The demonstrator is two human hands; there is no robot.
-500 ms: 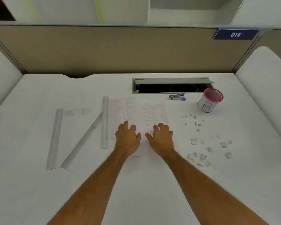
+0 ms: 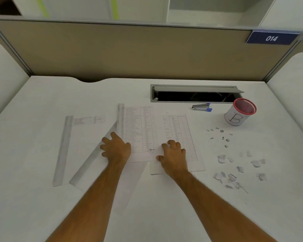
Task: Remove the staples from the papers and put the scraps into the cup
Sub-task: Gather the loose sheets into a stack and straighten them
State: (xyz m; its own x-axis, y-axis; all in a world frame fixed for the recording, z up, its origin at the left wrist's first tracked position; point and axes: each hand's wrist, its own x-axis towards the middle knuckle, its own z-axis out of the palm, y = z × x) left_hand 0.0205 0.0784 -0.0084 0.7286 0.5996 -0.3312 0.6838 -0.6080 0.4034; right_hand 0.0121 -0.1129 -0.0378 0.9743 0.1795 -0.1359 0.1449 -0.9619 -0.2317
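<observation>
White desk [image 2: 42, 198] carried everything. Your left hand [image 2: 116, 149] and right hand [image 2: 173, 154] pressed printed paper sheets [image 2: 140, 126] mid-desk, fingers spread. Torn scraps [image 2: 238, 169] lay right, short of the red-rimmed white cup [image 2: 240, 114]; gathering them seemed next.

This was an office cubicle, pretty clearly. A white desk [image 2: 42, 105] sat boxed in by a tan partition wall [image 2: 129, 53] along its far edge, with a blue number plate reading 014 [image 2: 271, 38] stuck at the partition's top right. A cable hatch [image 2: 194, 94] was cut into the surface near the far edge, and a small stapler [image 2: 201, 107] lay just in front of it. Printed table sheets [image 2: 175, 130] covered the middle.
</observation>
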